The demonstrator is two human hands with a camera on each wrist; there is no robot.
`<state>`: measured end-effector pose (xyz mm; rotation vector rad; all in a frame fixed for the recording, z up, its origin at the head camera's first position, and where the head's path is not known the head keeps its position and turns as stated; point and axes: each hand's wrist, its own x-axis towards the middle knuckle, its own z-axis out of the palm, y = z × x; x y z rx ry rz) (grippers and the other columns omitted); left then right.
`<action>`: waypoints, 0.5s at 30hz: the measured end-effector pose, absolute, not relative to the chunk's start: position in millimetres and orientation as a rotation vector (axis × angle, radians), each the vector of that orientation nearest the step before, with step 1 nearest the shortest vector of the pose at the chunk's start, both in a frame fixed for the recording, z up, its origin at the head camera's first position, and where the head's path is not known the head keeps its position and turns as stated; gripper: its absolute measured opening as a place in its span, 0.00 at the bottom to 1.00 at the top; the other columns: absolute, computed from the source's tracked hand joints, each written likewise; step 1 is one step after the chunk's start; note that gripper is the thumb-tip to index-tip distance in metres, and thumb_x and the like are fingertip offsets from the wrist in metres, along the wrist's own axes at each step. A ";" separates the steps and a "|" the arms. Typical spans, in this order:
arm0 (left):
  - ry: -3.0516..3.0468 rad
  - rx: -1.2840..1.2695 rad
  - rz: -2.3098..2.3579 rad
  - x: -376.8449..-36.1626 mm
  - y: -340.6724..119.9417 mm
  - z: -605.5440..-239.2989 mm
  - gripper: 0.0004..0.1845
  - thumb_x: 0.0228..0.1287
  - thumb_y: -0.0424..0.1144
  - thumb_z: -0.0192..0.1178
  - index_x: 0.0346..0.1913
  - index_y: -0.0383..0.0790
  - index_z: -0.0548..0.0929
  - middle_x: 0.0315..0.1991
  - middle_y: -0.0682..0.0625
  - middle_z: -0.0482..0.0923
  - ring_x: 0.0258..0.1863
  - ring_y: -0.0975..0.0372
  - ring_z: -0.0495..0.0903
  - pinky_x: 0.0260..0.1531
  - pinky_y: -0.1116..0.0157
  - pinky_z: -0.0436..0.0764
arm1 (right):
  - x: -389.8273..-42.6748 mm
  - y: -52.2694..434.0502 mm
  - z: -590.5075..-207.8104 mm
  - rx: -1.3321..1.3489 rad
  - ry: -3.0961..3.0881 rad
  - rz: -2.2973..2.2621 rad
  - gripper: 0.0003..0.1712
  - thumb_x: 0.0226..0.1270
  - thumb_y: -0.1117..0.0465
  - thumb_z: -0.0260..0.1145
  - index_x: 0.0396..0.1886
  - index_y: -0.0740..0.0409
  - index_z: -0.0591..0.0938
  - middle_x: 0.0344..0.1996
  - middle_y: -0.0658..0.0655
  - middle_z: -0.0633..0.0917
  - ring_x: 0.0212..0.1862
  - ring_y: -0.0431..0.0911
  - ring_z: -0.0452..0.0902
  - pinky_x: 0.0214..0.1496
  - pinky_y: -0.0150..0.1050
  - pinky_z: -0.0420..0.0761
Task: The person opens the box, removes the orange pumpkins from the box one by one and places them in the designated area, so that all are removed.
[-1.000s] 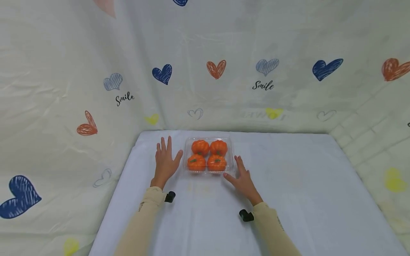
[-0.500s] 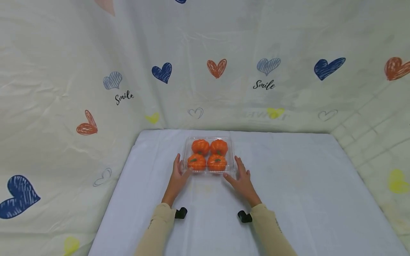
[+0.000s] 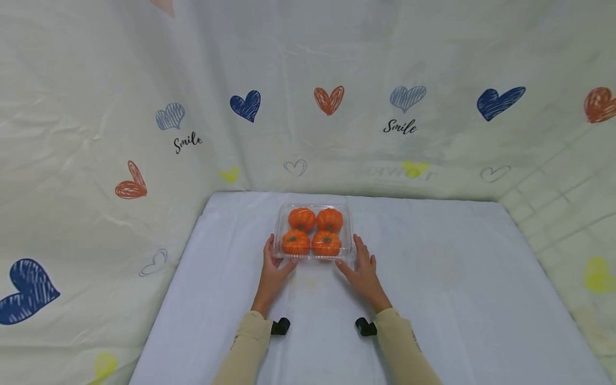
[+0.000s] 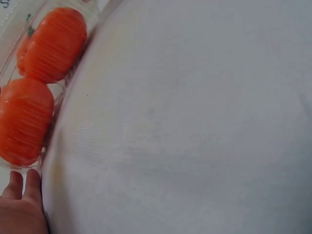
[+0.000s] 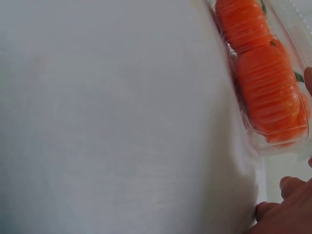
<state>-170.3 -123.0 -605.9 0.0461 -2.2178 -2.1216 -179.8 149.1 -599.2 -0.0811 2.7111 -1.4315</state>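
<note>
A clear plastic clamshell box (image 3: 349, 235) sits near the far edge of the white table and holds four orange toy pumpkins (image 3: 313, 232). My left hand (image 3: 275, 262) lies against the box's front-left corner, fingers straight along its left side and thumb at the front edge. My right hand (image 3: 360, 263) mirrors it at the front-right corner, fingers straight beside the right wall. In the left wrist view two pumpkins (image 4: 29, 112) show through the box wall above my fingertips (image 4: 23, 192). The right wrist view shows pumpkins (image 5: 268, 87) with my fingertips (image 5: 287, 204) below the box.
A white cloth covers the table (image 3: 433, 299). Cream fabric printed with hearts and "Smile" (image 3: 399, 127) hangs close behind the box and along both sides. Small black wrist cameras (image 3: 280, 325) sit at my cuffs.
My left hand moved right from lying flat on the table beside the box to the box's front-left corner. The right hand and the box barely shifted.
</note>
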 end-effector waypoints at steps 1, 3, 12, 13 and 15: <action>-2.226 0.060 -2.115 -169.4 -122.1 -605.6 0.53 0.72 0.37 0.72 0.88 0.49 0.46 0.87 0.45 0.43 0.81 0.44 0.58 0.78 0.46 0.62 | -179.2 148.8 -599.2 -0.080 2.711 -1.432 0.57 0.76 0.40 0.68 0.90 0.52 0.47 0.87 0.64 0.48 0.85 0.66 0.37 0.82 0.64 0.26; -2.241 0.086 -2.107 -167.9 -120.1 -605.6 0.52 0.73 0.39 0.71 0.88 0.51 0.46 0.87 0.46 0.43 0.80 0.43 0.60 0.77 0.44 0.64 | -178.2 148.3 -599.1 -0.081 2.716 -1.429 0.57 0.76 0.40 0.68 0.90 0.52 0.46 0.87 0.64 0.48 0.85 0.66 0.36 0.82 0.64 0.25; -2.229 0.109 -2.038 -165.8 -116.9 -608.5 0.46 0.78 0.39 0.65 0.88 0.49 0.50 0.87 0.47 0.48 0.79 0.49 0.63 0.76 0.49 0.67 | -178.2 144.9 -601.0 -0.117 2.748 -1.432 0.59 0.74 0.42 0.69 0.89 0.55 0.45 0.86 0.65 0.50 0.85 0.66 0.36 0.81 0.64 0.24; -2.213 0.107 -2.038 -165.6 -116.9 -609.0 0.45 0.79 0.38 0.64 0.88 0.48 0.51 0.87 0.47 0.49 0.79 0.49 0.63 0.76 0.50 0.67 | -178.5 144.5 -601.6 -0.117 2.753 -1.428 0.59 0.73 0.42 0.69 0.89 0.55 0.45 0.86 0.66 0.50 0.85 0.66 0.36 0.82 0.64 0.25; -2.172 0.117 -2.054 -164.9 -116.7 -609.7 0.42 0.80 0.36 0.62 0.88 0.45 0.52 0.86 0.47 0.51 0.79 0.51 0.64 0.76 0.53 0.68 | -178.7 143.7 -602.0 -0.111 2.754 -1.433 0.59 0.73 0.42 0.69 0.89 0.56 0.46 0.86 0.66 0.51 0.85 0.66 0.36 0.81 0.64 0.25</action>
